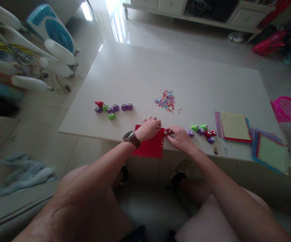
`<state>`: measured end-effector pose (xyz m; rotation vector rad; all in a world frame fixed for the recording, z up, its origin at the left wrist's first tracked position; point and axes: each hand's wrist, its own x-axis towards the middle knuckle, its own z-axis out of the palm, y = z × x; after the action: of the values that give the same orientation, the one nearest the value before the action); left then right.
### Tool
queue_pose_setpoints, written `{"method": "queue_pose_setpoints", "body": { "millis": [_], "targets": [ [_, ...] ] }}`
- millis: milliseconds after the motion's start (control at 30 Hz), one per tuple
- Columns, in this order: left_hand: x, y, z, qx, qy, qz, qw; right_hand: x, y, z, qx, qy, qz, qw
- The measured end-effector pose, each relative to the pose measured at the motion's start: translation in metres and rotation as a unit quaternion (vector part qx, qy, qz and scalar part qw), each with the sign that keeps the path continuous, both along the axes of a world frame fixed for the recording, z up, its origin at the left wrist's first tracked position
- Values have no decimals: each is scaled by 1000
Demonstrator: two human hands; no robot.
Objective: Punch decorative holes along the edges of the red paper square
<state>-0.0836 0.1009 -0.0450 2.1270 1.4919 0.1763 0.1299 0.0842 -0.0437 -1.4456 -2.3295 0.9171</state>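
A red paper sheet (150, 148) with small cut-outs along its right and lower edges hangs partly over the table's near edge. My left hand (150, 127), with a watch on its wrist, lies over the sheet's upper part, its fingers curled and pinching near the upper right corner. At that corner my right hand (179, 137) grips a small red craft punch (166, 132) with a round eye on it. The punch sits against the sheet's right edge; whether paper is inside it I cannot tell. Beyond my hands lies a heap of coloured confetti (167, 101).
Several purple, green and red craft punches (112, 116) stand on the left; another group (201, 131) is right of my hand. Stacked coloured paper (236, 126) and edge-punched sheets (273, 153) lie at the right end of the white table (198, 80). A pink basket (289, 109) stands beyond.
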Motion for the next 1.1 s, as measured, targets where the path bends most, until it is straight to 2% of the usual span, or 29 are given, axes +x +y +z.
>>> {"method": "queue_pose_setpoints", "body": {
  "millis": [100, 233, 400, 767, 1100],
  "targets": [
    [-2, -1, 7, 24, 2, 21, 999, -2, 1, 2, -16, 23, -29, 999],
    [-5, -2, 15, -74, 28, 14, 997, -5, 2, 2, -71, 51, -90, 992],
    [-5, -6, 12, -95, 60, 10, 994, -7, 6, 1, -122, 47, -138, 982],
    [-3, -3, 8, -105, 70, 6, 992, -8, 5, 0, -127, 67, -131, 981],
    [-1, 1, 22, -190, 42, 28, 981, -13, 7, -3, -124, 76, -123, 982]
  ]
}}
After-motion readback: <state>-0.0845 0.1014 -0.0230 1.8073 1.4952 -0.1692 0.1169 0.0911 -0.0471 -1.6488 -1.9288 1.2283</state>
